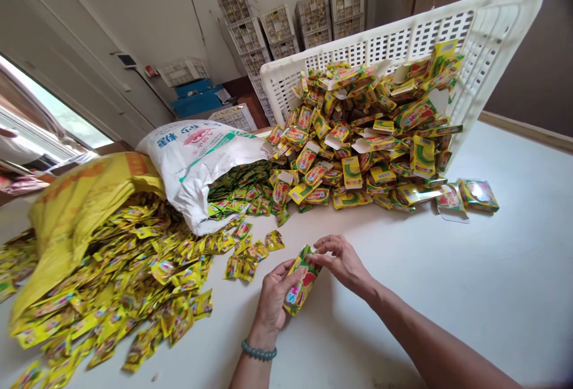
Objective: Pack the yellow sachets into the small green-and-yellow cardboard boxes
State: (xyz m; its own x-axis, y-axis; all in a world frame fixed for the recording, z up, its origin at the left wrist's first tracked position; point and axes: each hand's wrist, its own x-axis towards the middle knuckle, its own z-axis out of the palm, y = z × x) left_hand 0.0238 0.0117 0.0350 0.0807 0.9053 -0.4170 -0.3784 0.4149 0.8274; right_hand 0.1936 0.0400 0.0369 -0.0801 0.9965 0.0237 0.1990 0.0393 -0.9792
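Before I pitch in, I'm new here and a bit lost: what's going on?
Someone's left hand holds a small box over the white table, with the right hand at its upper end. To the left, packets spill from a yellow sack and a white sack. Ahead, more boxes spread from a tipped crate onto the table.

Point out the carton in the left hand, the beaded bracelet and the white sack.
Carton (304, 287): head view, on its printed front.
Beaded bracelet (258, 354): head view, middle of its visible beads.
White sack (193, 162): head view, on its upper side.
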